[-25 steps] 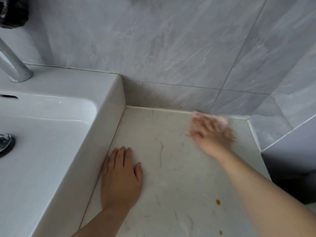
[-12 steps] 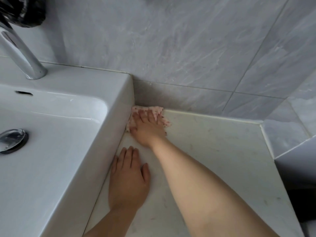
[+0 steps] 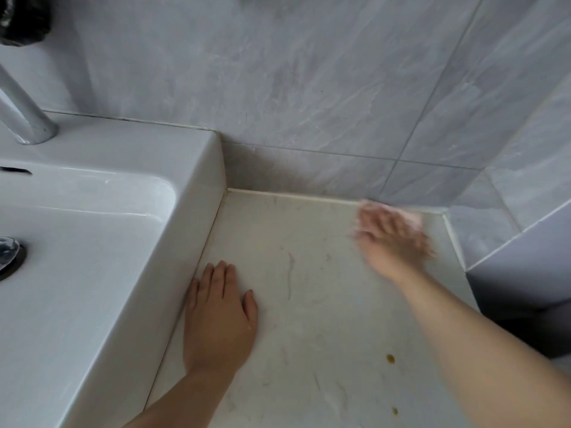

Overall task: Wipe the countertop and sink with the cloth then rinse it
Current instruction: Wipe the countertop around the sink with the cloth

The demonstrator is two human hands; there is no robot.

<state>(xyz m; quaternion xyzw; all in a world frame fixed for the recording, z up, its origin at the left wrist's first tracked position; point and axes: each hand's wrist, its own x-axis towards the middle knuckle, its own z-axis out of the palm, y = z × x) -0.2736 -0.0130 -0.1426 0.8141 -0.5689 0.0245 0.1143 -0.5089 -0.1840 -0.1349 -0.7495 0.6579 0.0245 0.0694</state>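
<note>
A cream marble countertop [image 3: 302, 304] runs between a white sink [image 3: 92, 257] on the left and a grey tiled wall. My right hand [image 3: 391, 239], blurred by motion, presses a pale pink cloth [image 3: 408, 216] flat against the counter's back right corner, fingers spread over it. Only the cloth's far edge shows past the fingers. My left hand [image 3: 217, 316] lies flat on the counter with straight fingers, its side against the sink's outer wall.
A chrome tap [image 3: 24, 115] and a drain plug [image 3: 7, 251] belong to the sink at left. Two small brown spots [image 3: 390, 358] mark the counter near my right forearm. A tiled ledge [image 3: 509, 236] bounds the counter on the right.
My right hand has swept the cloth along the back edge, from the corner by the sink to the far right corner. The left hand has stayed in place.
</note>
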